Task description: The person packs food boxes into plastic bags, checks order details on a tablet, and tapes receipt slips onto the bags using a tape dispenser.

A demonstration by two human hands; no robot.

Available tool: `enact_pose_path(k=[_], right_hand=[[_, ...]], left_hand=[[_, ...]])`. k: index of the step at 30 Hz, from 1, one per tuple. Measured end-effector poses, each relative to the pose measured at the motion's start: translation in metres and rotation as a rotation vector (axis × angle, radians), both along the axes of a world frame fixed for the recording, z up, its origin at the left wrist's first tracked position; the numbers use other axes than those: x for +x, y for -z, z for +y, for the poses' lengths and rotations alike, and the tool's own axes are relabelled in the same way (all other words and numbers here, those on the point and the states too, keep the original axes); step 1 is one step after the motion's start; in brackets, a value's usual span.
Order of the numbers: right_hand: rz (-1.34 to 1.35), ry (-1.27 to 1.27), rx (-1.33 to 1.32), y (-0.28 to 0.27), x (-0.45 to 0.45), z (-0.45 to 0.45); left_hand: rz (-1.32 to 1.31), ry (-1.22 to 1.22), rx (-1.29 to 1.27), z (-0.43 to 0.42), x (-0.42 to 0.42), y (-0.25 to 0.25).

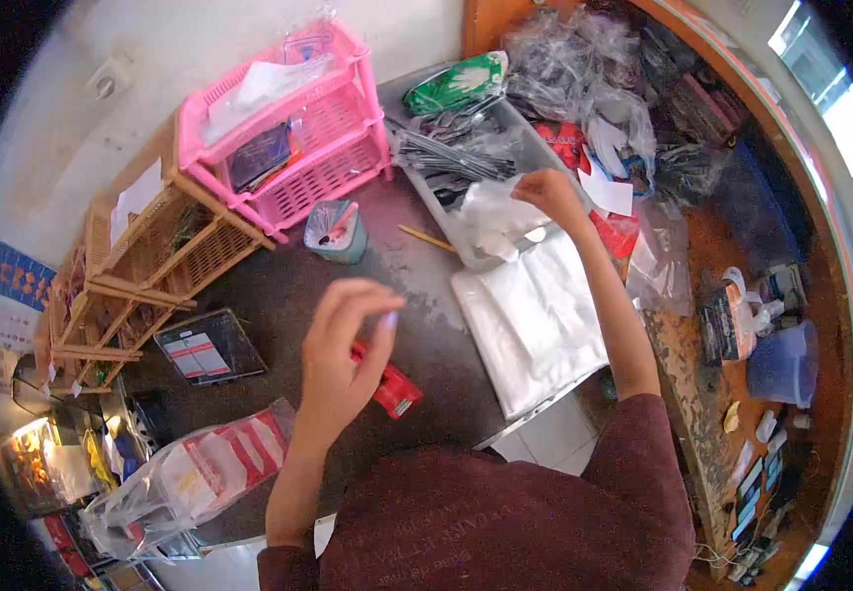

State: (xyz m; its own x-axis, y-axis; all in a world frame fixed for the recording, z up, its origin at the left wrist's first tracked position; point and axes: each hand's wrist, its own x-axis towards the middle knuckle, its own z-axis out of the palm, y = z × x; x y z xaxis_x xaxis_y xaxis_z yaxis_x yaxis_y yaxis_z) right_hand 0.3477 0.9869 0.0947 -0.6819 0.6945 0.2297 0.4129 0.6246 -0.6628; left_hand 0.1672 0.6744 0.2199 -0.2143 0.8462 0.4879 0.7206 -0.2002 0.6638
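Observation:
My right hand (545, 189) pinches the edge of a crumpled white translucent plastic piece (495, 219) over the front end of a grey tray (429, 202). Below that hand lies a stack of white plastic bags (535, 320) on the dark table. My left hand (349, 345) hovers above the table with fingers curved and apart, nothing between them. Partly hidden under it is a red packet (397, 392). In the tray are dark wrapped utensils (456, 158) and a green packet (458, 83).
A pink rack (333, 113) and wooden shelves (155, 261) stand at the back left. Near them are a light blue cup (336, 233) and a black tablet (211, 347). A clear bag (195, 475) lies front left, a blue bucket (783, 364) at right.

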Motion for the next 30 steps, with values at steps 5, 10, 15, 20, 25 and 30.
enact_pose_path(k=[5,10,15,20,25,30], right_hand=[[0.205,-0.390,-0.368,-0.046,-0.013,-0.031],[0.254,-0.316,-0.404,-0.028,-0.020,-0.021],[-0.283,-0.248,0.091,0.061,-0.001,-0.001],[-0.271,-0.074,-0.019,0.029,0.003,0.008],[-0.143,-0.059,-0.064,0.019,0.005,0.023],[0.010,-0.090,-0.216,0.006,0.008,0.031]], left_hand=[[-0.058,-0.149,0.239,0.101,0.025,0.025],[-0.429,0.051,-0.209,0.145,-0.014,0.091],[-0.686,-0.050,-0.218,0.119,-0.035,0.101],[-0.340,0.164,-0.222,0.110,-0.053,0.108],[-0.244,0.343,-0.283,0.107,-0.041,0.093],[-0.155,0.354,-0.281,0.105,-0.033,0.087]])
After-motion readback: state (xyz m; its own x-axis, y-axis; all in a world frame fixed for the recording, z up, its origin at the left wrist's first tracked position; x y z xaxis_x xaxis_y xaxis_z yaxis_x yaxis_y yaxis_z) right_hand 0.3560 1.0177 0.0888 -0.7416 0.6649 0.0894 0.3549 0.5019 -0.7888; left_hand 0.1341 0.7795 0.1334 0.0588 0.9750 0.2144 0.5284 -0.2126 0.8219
